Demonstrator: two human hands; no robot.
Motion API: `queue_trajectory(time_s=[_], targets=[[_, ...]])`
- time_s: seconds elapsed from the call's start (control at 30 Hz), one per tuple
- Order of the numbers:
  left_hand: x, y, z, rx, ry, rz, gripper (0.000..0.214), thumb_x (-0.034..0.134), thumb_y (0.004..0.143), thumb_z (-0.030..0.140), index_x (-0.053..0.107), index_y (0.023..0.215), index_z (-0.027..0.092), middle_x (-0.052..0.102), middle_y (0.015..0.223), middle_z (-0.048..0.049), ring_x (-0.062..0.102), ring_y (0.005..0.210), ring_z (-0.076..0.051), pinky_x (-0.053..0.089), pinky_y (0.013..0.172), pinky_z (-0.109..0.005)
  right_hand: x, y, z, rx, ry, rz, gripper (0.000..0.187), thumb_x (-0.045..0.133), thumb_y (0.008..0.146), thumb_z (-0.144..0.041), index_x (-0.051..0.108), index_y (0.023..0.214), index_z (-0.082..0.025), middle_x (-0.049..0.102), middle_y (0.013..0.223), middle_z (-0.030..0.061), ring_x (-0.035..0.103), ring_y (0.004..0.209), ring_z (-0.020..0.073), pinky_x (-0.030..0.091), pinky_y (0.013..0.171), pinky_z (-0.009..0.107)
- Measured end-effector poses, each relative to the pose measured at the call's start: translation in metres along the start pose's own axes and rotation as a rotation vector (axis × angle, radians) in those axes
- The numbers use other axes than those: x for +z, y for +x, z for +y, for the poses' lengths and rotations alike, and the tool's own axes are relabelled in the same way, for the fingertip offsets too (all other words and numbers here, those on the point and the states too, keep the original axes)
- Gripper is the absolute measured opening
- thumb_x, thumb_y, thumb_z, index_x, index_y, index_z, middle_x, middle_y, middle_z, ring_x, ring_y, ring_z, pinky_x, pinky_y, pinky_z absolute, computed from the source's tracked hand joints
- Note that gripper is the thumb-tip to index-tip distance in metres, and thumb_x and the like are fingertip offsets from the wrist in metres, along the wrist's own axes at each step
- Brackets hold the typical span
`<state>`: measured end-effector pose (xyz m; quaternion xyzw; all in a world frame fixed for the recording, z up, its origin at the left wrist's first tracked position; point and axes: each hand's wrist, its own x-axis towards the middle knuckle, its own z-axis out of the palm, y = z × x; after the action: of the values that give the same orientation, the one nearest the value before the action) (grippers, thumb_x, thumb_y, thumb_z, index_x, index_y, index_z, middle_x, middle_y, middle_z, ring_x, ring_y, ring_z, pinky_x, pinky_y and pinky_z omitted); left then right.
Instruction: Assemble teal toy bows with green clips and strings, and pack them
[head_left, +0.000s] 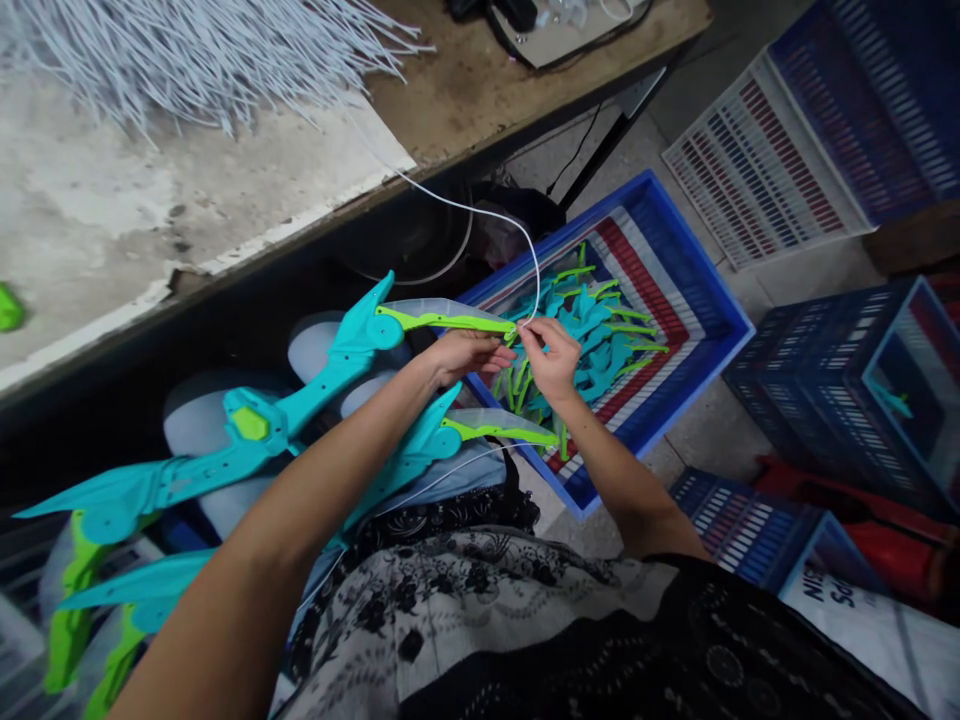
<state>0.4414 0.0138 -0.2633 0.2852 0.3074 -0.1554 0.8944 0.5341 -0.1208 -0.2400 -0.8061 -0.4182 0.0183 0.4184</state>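
Note:
A turquoise and lime-green toy bow (255,425) lies slantwise in front of me. My left hand (474,355) is closed at its green limb tip, some fingers curled beneath it. Pinched between the fingertips of my right hand (553,355) is a white cord (517,222), right at that same tip. From there the cord loops up and back toward the worktable. A second toy bow (420,450) of the same colours lies nearer my body, partly covered by my left forearm, with a thin white cord running from its tip.
A big bundle of white cords (225,60) lies on the worktable (90,220). Below my hands a blue-rimmed crate (682,270) holds several turquoise and green parts (592,335). More crates (772,160) stand on the right, near a white sack (870,630).

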Motion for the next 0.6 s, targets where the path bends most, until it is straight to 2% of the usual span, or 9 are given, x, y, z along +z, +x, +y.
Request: queue_trajectory(time_s=[0.07, 0.17, 0.27, 0.37, 0.47, 0.6], targets=[[0.001, 0.001, 0.000, 0.011, -0.007, -0.022, 0.006, 0.060, 0.082, 0.010, 0.065, 0.083, 0.007, 0.070, 0.074, -0.0097, 0.066, 0.065, -0.013, 0.052, 0.067, -0.024, 0.002, -0.002, 0.002, -0.062, -0.028, -0.010, 0.017, 0.054, 0.088, -0.028, 0.066, 0.080, -0.020, 0.068, 0.084, 0.0049, 0.062, 0.082, 0.0167, 0.050, 0.077, 0.033], [0.006, 0.003, 0.000, 0.031, 0.006, -0.021, 0.003, 0.064, 0.079, 0.010, 0.065, 0.081, 0.008, 0.069, 0.069, -0.0073, 0.066, 0.064, -0.012, 0.052, 0.066, -0.022, 0.003, -0.003, 0.006, -0.124, -0.047, -0.036, 0.015, 0.055, 0.087, -0.028, 0.066, 0.084, -0.019, 0.066, 0.097, 0.0075, 0.060, 0.094, 0.0190, 0.050, 0.083, 0.036], [0.010, 0.002, 0.000, 0.061, 0.069, 0.056, 0.007, 0.071, 0.072, 0.011, 0.064, 0.073, 0.009, 0.068, 0.064, -0.0051, 0.064, 0.060, -0.012, 0.052, 0.062, -0.022, 0.005, -0.003, 0.011, -0.103, -0.058, -0.143, 0.021, 0.053, 0.089, -0.033, 0.064, 0.100, -0.020, 0.065, 0.106, 0.0081, 0.059, 0.102, 0.0207, 0.050, 0.087, 0.038], [0.004, -0.017, 0.002, 0.084, 0.200, 0.171, 0.017, 0.075, 0.068, 0.019, 0.061, 0.066, 0.011, 0.068, 0.062, -0.0059, 0.064, 0.056, -0.014, 0.051, 0.056, -0.024, 0.006, -0.005, 0.017, -0.077, -0.065, -0.197, 0.036, 0.053, 0.089, -0.038, 0.055, 0.120, -0.021, 0.067, 0.106, 0.0076, 0.060, 0.100, 0.0207, 0.052, 0.084, 0.037], [-0.015, -0.068, 0.004, 0.187, 0.319, 0.291, 0.025, 0.079, 0.063, 0.032, 0.062, 0.066, 0.013, 0.070, 0.067, -0.0079, 0.066, 0.060, -0.017, 0.054, 0.058, -0.028, 0.005, -0.010, 0.022, -0.077, -0.056, -0.174, 0.057, 0.056, 0.087, -0.038, 0.037, 0.138, -0.022, 0.067, 0.107, 0.0077, 0.062, 0.096, 0.0197, 0.052, 0.083, 0.035], [-0.056, -0.182, -0.002, 0.354, 0.330, 0.509, 0.026, 0.076, 0.065, 0.042, 0.067, 0.074, 0.020, 0.073, 0.080, -0.0093, 0.069, 0.078, -0.027, 0.059, 0.068, -0.040, -0.002, -0.014, 0.023, -0.022, -0.057, -0.180, 0.070, 0.055, 0.087, -0.041, 0.023, 0.145, -0.021, 0.067, 0.109, 0.0093, 0.063, 0.095, 0.0201, 0.052, 0.082, 0.034]])
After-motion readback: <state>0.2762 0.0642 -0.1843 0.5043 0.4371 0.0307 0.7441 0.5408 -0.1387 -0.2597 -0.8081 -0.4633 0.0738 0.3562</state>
